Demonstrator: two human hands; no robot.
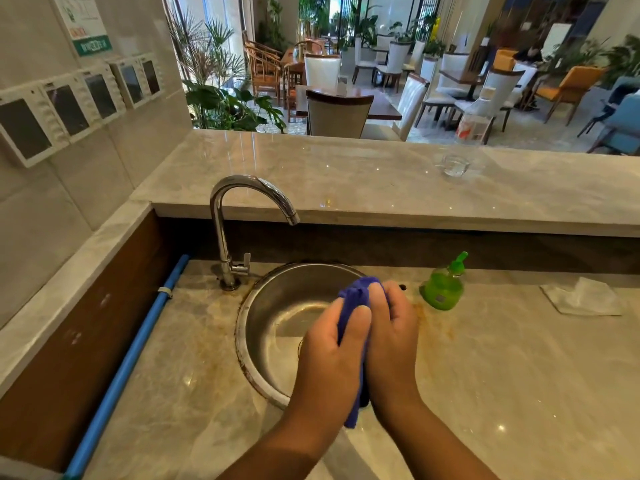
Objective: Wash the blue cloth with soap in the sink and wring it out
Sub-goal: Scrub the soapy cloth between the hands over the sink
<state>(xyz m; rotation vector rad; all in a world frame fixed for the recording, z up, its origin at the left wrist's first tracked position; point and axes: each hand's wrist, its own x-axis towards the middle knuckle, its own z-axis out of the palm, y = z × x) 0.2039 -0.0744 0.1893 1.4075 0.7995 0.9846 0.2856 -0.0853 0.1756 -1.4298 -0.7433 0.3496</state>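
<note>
The blue cloth (356,296) is bunched between my two hands above the right part of the round steel sink (277,306). My left hand (334,355) grips it from the left and my right hand (393,337) grips it from the right, fingers curled over the top. One end of the cloth hangs below my palms. A green soap pump bottle (443,289) stands on the counter just right of the sink. The chrome tap (242,216) arches over the sink's left side; no water is seen running.
A white folded cloth (581,301) lies on the counter at the right. A raised marble ledge (346,174) behind the sink carries a small glass (455,165) and a clear bottle (476,116). A blue pipe (128,368) runs along the left wall.
</note>
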